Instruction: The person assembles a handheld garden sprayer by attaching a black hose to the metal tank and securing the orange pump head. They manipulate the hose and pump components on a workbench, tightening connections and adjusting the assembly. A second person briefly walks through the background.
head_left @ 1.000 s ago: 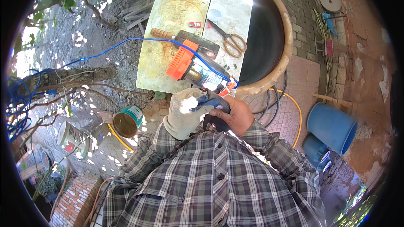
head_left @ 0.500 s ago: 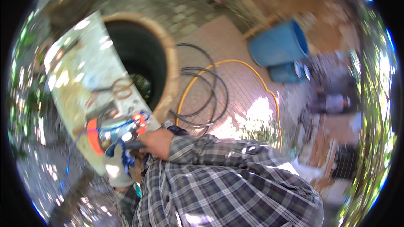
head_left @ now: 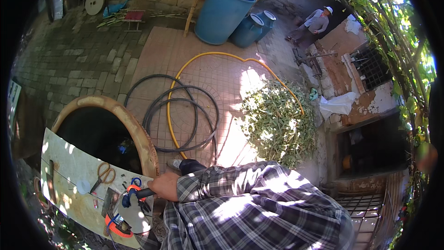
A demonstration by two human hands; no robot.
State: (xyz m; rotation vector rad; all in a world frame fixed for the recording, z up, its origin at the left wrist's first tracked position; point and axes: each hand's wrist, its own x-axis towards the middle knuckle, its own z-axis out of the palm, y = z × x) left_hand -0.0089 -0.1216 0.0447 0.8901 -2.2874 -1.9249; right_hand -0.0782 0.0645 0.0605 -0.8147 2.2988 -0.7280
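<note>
My right hand (head_left: pixel 165 186), bare below a plaid sleeve, is closed round a black cylindrical handle (head_left: pixel 145 193). My left hand (head_left: pixel 134 213), in a white glove with dark blue fingers, curls round the other end of that handle. Beside and under the glove lies a bright orange curved piece (head_left: pixel 118 227) with thin blue cord; its kind is unclear and the glove partly hides it. Both hands are over a pale board (head_left: pixel 69 162). On the board, left of them, lie scissors (head_left: pixel 106 173) with tan handles, a whitish disc (head_left: pixel 83 186) and a narrow brown strip (head_left: pixel 51 183).
The board overlaps the clay rim (head_left: pixel 129 118) of a deep, dark vessel. Coiled black hose (head_left: pixel 203 106) and yellow hose (head_left: pixel 203 54) cross the tiles near a leaf pile (head_left: pixel 277 127). Blue barrels (head_left: pixel 222 14) stand beyond; a person (head_left: pixel 319 21) is at the far right.
My view has swung so the board and hands appear lower, with more of the yard in sight. My right hand stays on the black handle, my gloved left hand close against it.
</note>
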